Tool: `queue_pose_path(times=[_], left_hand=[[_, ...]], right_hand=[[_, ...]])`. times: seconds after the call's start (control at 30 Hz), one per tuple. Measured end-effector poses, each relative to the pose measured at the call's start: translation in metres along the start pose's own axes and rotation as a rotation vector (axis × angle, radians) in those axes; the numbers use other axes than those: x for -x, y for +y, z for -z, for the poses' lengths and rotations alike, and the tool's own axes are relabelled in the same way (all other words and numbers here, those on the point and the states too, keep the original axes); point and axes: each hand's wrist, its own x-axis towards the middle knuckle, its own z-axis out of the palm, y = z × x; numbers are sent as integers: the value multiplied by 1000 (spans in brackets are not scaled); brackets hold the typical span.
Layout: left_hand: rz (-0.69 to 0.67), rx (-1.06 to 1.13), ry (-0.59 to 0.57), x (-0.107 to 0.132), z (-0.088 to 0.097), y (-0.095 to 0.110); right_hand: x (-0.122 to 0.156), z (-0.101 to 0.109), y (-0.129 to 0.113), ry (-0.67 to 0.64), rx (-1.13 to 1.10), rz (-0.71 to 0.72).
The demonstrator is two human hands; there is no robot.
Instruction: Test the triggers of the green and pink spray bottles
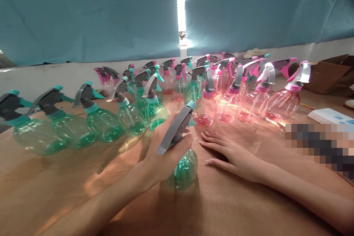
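One green spray bottle point(186, 169) is held roughly upright in the person's left hand point(163, 162), which wraps around it just below the grey trigger head point(177, 129); from where I stand I can't tell whether its base touches the bench point(235, 206). The right hand point(231, 153) lies palm down, fingers loosely spread, grasping nothing, near that bottle. Over to the left runs a row of green bottles point(105, 121); beyond the right hand, pink bottles point(228, 107) catch the light, with a cardboard box point(322, 75) farther right.
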Motion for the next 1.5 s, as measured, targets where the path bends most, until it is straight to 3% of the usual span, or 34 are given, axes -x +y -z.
queue_pose_path(times=[0.43,1.5], left_hand=[[-88,-51,12,3,-2,-6],[-31,-127,11,0,0,0]], right_hand=[[-1,1,-2,-15,-5,-12],[1,0,0,11,-8,19]])
